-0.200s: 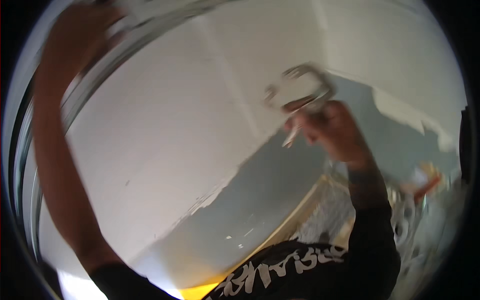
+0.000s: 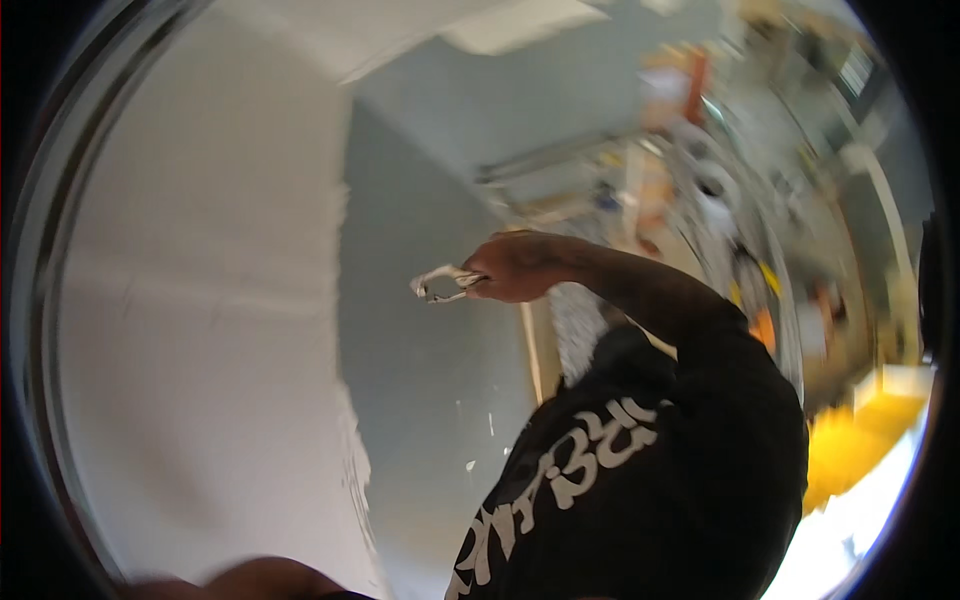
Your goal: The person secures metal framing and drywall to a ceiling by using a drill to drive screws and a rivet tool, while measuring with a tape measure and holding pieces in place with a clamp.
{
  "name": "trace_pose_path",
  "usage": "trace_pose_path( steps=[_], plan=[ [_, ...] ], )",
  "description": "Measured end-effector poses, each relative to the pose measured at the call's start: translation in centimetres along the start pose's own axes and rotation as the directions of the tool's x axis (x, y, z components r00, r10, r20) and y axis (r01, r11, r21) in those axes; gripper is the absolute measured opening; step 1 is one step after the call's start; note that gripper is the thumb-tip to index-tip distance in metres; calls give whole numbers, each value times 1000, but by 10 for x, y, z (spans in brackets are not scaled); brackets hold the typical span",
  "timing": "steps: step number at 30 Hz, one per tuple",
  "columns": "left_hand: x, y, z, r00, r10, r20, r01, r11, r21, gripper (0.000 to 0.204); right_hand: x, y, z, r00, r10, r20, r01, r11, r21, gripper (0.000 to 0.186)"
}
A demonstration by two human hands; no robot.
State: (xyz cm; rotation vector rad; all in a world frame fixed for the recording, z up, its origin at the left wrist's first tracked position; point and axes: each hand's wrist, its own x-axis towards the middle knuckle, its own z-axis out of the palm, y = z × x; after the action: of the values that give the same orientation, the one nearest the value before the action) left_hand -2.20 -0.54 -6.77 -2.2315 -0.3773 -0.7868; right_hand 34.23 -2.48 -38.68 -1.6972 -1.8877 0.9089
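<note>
My right hand (image 2: 512,268) is closed around the handles of a metal locking C-clamp (image 2: 440,284), a plier-like clamp with curved jaws. The jaws point left, and a gap shows between them. Behind the clamp is the grey-blue part of the wall (image 2: 420,220); the clamp seems apart from it. Of my left arm (image 2: 270,578) only a blurred stretch of bare skin shows at the lower left edge. The left hand itself is outside the picture.
A white-coated surface (image 2: 210,260) with a ragged edge fills the left side. Metal rails (image 2: 55,240) curve along the far left. Blurred clutter lies at the upper right, including an orange upright object (image 2: 697,88). Something yellow (image 2: 860,450) stands at the lower right beside bright light.
The view has swung to the right. My left hand, raised by the rails before, has left the picture. My right hand still grips the clamp, now farther left in view.
</note>
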Motion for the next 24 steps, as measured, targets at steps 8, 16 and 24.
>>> trace_pose_path(
  steps=[8,16,24],
  plan=[
    [-116,193,311,675,100,731,577,545,-608,37,-202,295,186,371,898,-238,-873,424,240,26],
    [-274,298,443,-111,531,840,665,668,-334,45,-349,393,328,-108,984,-144,-860,-20,509,15],
    [-256,305,473,-42,407,913,831,521,-194,44,-316,420,320,92,942,-322,-724,285,628,16]
  ],
)
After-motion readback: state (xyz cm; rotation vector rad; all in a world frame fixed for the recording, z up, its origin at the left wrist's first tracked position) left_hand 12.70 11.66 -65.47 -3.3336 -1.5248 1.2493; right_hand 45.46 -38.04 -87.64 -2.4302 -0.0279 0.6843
